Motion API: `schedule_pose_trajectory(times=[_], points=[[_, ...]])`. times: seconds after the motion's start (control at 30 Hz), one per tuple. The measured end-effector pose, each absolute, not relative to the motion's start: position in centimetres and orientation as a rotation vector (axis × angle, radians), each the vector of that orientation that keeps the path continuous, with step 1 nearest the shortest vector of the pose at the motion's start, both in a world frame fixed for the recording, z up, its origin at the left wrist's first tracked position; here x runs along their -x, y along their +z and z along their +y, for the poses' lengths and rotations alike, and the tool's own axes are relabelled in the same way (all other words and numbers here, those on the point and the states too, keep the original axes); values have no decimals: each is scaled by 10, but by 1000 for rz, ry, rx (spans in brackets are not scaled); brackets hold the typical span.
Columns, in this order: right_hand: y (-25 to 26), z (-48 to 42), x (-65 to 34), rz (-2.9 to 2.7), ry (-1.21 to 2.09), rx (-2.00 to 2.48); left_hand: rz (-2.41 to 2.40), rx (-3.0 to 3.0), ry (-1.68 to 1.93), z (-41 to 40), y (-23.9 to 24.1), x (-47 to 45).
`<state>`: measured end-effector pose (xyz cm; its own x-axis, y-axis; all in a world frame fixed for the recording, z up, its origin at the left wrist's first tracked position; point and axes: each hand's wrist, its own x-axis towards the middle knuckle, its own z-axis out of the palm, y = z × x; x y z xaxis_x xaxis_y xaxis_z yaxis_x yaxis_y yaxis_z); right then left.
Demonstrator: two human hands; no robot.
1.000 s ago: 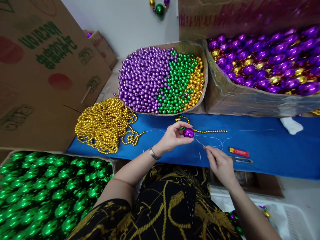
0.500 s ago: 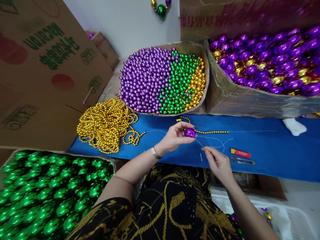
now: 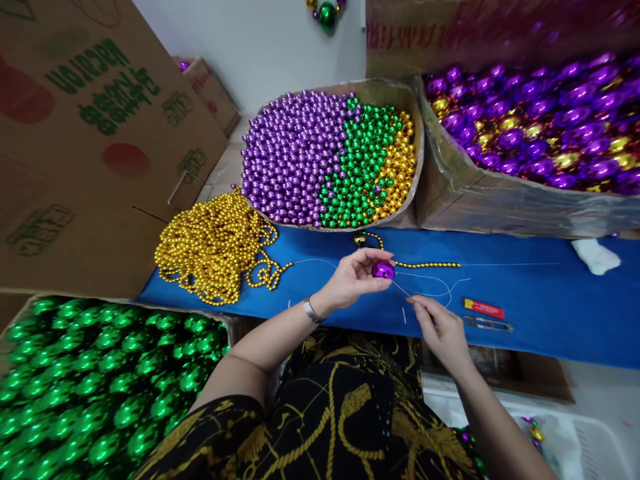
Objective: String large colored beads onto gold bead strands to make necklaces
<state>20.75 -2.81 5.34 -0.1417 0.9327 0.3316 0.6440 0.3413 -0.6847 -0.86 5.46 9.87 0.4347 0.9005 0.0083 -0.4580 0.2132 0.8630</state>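
Note:
My left hand [image 3: 361, 273] pinches a shiny purple bead [image 3: 383, 270] between thumb and fingers, above the blue cloth. A thin, straight strand [image 3: 401, 290], a string or perhaps a needle, runs from the bead to my right hand [image 3: 440, 327]. The right thumb and forefinger are closed on its end. Behind the left fingers, a short string of small gold beads [image 3: 430, 265] lies on the cloth, with bare white thread [image 3: 510, 265] trailing right. A larger gold bead [image 3: 359, 239] sits just beyond the hand. More loose thread curves beside the purple bead.
Beyond the blue cloth [image 3: 545, 307] stand a box of small purple, green and gold beads [image 3: 305, 153] and a box of large purple beads [image 3: 545, 127]. Gold bead strands [image 3: 215, 247] lie left, large green beads [image 3: 115, 380] nearer. A red-yellow packet [image 3: 483, 307] and thread snips [image 3: 489, 325] lie right.
The view has shifted slightly. Both hands keep their grips on the bead and strand; the left fingers sit a little differently around the bead, whose surface looks slightly turned.

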Motion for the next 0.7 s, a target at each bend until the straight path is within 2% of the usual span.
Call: schedule_pose_trajectory(times=[0.7], points=[[66, -30, -199, -1804, 784, 1458, 550, -790, 910, 54, 105, 13]])
